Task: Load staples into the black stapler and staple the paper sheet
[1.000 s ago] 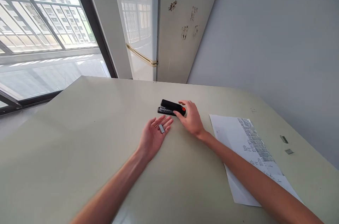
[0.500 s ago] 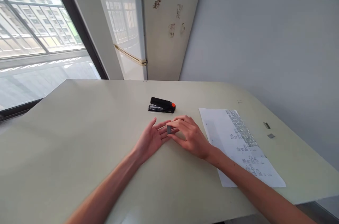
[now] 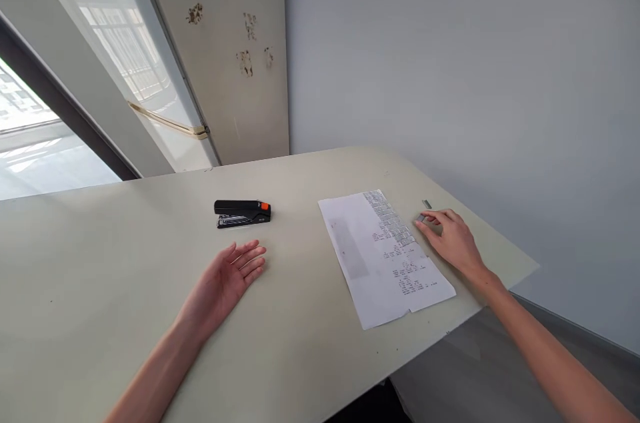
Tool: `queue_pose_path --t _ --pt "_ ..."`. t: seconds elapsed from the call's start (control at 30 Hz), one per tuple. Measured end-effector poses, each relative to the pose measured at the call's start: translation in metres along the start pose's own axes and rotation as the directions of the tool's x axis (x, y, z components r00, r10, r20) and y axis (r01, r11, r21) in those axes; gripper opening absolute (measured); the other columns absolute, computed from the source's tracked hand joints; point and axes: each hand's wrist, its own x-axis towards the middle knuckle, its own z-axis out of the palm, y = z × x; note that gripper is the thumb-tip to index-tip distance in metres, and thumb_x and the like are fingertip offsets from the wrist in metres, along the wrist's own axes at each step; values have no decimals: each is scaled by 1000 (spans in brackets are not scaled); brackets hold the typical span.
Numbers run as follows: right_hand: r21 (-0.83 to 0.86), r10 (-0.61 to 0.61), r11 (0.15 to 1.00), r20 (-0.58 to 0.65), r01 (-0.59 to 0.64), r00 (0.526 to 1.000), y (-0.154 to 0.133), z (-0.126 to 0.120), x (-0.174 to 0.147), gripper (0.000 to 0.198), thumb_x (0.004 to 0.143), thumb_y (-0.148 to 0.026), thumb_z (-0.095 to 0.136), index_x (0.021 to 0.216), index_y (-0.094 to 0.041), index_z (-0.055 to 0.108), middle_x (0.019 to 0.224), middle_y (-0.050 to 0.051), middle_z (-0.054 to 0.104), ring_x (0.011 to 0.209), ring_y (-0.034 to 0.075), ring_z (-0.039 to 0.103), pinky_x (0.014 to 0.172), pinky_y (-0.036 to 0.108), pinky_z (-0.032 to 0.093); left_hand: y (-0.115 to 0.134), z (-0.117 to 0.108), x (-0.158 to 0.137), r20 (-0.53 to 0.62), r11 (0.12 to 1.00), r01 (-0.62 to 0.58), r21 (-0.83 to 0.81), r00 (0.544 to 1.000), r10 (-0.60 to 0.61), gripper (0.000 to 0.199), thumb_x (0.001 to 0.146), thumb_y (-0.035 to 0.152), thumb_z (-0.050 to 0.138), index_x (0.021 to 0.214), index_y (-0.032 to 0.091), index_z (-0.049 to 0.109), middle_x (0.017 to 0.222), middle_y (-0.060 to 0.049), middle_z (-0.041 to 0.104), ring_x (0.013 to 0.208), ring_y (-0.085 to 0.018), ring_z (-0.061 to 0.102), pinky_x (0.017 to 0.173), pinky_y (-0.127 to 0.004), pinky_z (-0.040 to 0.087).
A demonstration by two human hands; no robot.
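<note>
The right hand (image 3: 453, 241) pinches a small grey piece (image 3: 421, 217) between thumb and fingertips, low over the right side of the counter (image 3: 280, 343). Just beyond those fingertips lies a thin dark strip (image 3: 426, 204). The left hand (image 3: 227, 284) is spread, palm up, its fingers loosely extended, well apart from the right. Nearest to it, just past the fingers, a black stapler (image 3: 241, 214) stands on its base, mouth toward the left, an orange button (image 3: 265, 206) on top near its right end. Between the two hands a white sheet of paper (image 3: 345, 210) lies flat, printed with small text, with shiny squares (image 3: 389, 215) along its upper right edge. Behind the counter rise a pale panel (image 3: 255, 106) with brown marks and, to the right, a grey wall (image 3: 450, 63).
</note>
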Motion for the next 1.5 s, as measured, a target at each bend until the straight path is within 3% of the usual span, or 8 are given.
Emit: queue_pose_path --t 0.17,0.37,0.57,0.93,1.0,1.13,1.33,1.5 --pt "-1 40 999 -46 -41 998 3 1 -10 64 97 -68 51 135 -18 67 109 16 66 102 34 65 81 48 55 3 6 -1 -18 1000 -26 0 999 26 25 101 12 54 104 10 79 100 -14 77 85 -21 77 79 -33 68" --pt "191 49 980 51 -58 998 -18 -8 -51 46 98 -63 58 127 -28 68 124 12 69 107 29 68 86 44 58 5 7 -1 -42 999 -24 21 999 25 23 99 12 56 104 9 78 95 -13 74 81 -20 75 75 -32 68" --pt "219 -38 976 193 -5 980 -28 -17 -60 36 101 -58 57 125 -34 70 142 8 64 135 34 57 107 56 53 6 6 2 -48 999 -23 33 999 25 22 97 11 57 102 11 78 96 -13 74 85 -21 75 77 -32 67" --pt "228 -195 964 251 138 948 -58 -8 -65 33 104 -50 57 133 -38 67 142 7 62 137 33 56 110 58 52 1 -6 5 75 985 -87 152 994 76 17 91 20 70 104 14 79 97 -11 71 89 -23 70 81 -32 64" --pt "273 -241 948 272 165 932 -79 -5 -72 31 103 -49 59 131 -37 67 141 7 62 136 33 56 110 59 52 -2 -6 0 104 930 -238 281 971 218 17 91 27 73 105 18 79 92 -8 70 88 -22 66 81 -28 60" --pt "371 -310 908 284 195 907 -133 2 -93 28 102 -45 63 128 -36 68 135 8 65 131 33 59 107 58 55 -4 -1 -12 122 614 -451 648 857 500 6 87 23 81 93 24 80 92 -5 73 98 -22 63 81 -18 50" --pt "554 -360 824 343 123 867 -190 8 -119 31 103 -39 61 133 -34 63 139 10 59 133 30 59 108 53 57 -4 2 -12 238 554 -451 700 878 415 17 76 11 85 83 26 81 104 -7 75 122 -30 59 102 -25 47" --pt "619 -266 785 357 -14 896 -193 7 -119 25 105 -32 55 128 -34 63 137 7 61 125 25 65 103 45 61 -6 -4 -6 444 360 -547 756 832 332 43 69 19 93 110 32 83 142 -4 69 150 -36 41 130 -43 17"
